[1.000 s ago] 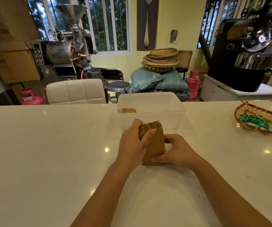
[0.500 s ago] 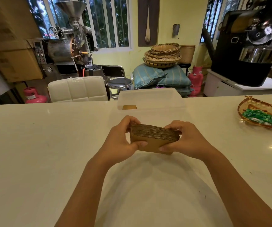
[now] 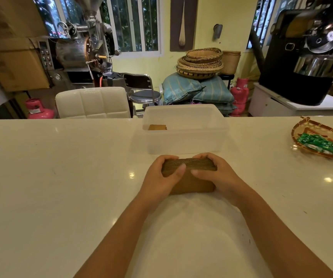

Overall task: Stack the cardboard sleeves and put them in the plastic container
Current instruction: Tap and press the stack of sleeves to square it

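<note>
Hands: left hand point(image 3: 162, 177) and right hand point(image 3: 216, 174) both clasp the brown stack of cardboard sleeves point(image 3: 190, 177), edges up, mid-worktop point(image 3: 61, 177). Just beyond, at the far edge, translucent plastic container point(image 3: 184, 137) with one sleeve inside. Woven tray point(image 3: 320, 137) at right edge.

Both forearms reach forward from the bottom edge, converging on the stack of cardboard sleeves point(image 3: 190, 178). Left hand point(image 3: 161, 178) clamps the stack's left end, fingers curled over its top edge, thumb pressed flat on the near face. Right hand point(image 3: 217, 175) mirrors it on the right end, fingers over the top, thumb on the near face, thumb tips nearly meeting. Wrists bare, slightly bent.
</note>
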